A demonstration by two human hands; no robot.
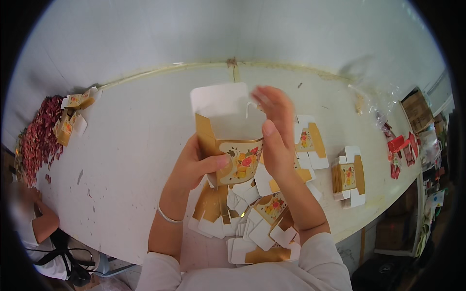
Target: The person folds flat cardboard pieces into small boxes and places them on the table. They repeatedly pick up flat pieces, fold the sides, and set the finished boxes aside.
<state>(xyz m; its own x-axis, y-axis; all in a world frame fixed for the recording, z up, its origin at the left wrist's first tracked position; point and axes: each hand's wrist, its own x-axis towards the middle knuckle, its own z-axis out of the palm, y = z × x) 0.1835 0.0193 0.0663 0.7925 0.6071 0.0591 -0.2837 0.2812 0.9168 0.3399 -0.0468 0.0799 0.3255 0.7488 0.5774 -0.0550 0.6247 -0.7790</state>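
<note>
1. Centre of frame: gold cardboard carton with a flower print and white flaps (233,145), raised above the white table (141,145), top flap standing open.
2. Left hand (191,167) wrapped around the carton's lower left side, thumb pressed on the printed front.
3. Right hand (276,133) open and flat against the carton's right edge, blurred, gripping nothing.
4. Lower centre: heap of flat gold and white carton blanks (252,218).
5. Right: small stack of folded cartons (348,180).
6. Upper left: finished gold boxes (73,116) beside a red pile (39,136).
</note>
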